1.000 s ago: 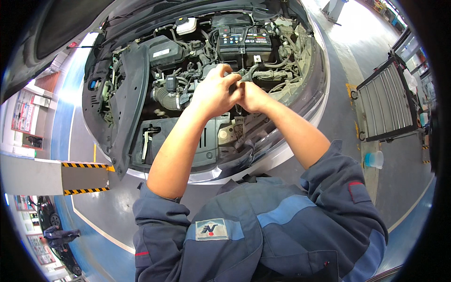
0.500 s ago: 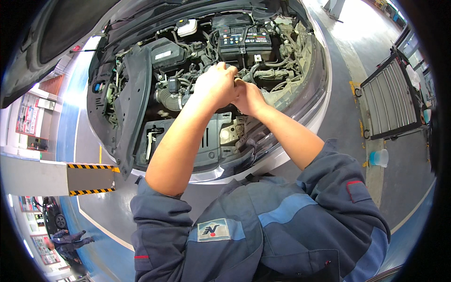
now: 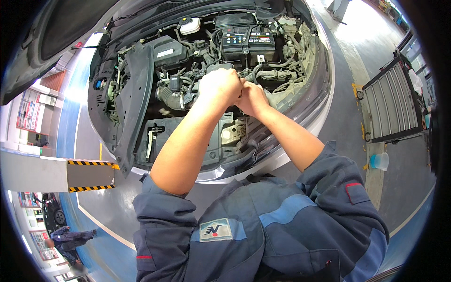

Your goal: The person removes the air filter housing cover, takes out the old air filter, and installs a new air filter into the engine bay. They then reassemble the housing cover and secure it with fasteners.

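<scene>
I lean over the open engine bay (image 3: 141, 98) of a car. My left hand (image 3: 220, 87) and my right hand (image 3: 251, 98) are pressed together over the middle of the bay, fingers curled tight. What they grip is hidden beneath them. A black battery (image 3: 248, 40) sits just behind the hands, with hoses (image 3: 277, 75) to its right. A black air intake duct (image 3: 170, 94) lies left of my left hand. Both sleeves of my blue work overall are pushed up above the elbows.
The raised bonnet (image 3: 56, 33) arches over the upper left. A white fluid reservoir (image 3: 191, 26) sits at the back. A yellow-and-black striped lift post (image 3: 89, 175) stands at left, a grey metal rack (image 3: 392, 105) at right, a blue-capped plastic container (image 3: 379, 161) on the floor beside it.
Both hands stay clasped together over the same spot in the bay. My head has shifted slightly, so the bay sits a little higher in view.
</scene>
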`<state>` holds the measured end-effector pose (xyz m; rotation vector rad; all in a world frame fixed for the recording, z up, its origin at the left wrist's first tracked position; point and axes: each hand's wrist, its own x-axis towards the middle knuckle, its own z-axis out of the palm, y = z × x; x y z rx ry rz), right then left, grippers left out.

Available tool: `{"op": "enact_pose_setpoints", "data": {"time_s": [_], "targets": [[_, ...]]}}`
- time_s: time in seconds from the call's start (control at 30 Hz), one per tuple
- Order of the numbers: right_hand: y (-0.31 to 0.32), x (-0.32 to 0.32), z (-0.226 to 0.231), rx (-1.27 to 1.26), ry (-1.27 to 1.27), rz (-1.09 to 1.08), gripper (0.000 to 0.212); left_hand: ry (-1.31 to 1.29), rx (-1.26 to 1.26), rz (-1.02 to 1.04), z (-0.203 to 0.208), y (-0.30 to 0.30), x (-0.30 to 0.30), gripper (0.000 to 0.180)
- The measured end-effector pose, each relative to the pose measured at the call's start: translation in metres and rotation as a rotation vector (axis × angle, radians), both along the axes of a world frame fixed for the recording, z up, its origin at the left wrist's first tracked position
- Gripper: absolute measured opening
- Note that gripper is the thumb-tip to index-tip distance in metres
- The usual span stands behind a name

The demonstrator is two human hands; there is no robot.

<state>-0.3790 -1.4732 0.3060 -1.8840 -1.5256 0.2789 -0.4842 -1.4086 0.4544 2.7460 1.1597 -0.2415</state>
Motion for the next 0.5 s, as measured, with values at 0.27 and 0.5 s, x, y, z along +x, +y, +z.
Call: {"op": "enact_pose_setpoints", "data": {"time_s": [0.27,0.5], "targets": [[-0.001,0.004,0.0,-0.044,0.09,0.048,0.043,-0.115,0.041,-0.391,0.0,0.012,-0.014,0.043],[-0.003,-0.001,-0.001,-0.013,0.401,0.163,0.042,0.032,0.095,-0.263,-0.004,0.009,-0.01,0.048]]}}
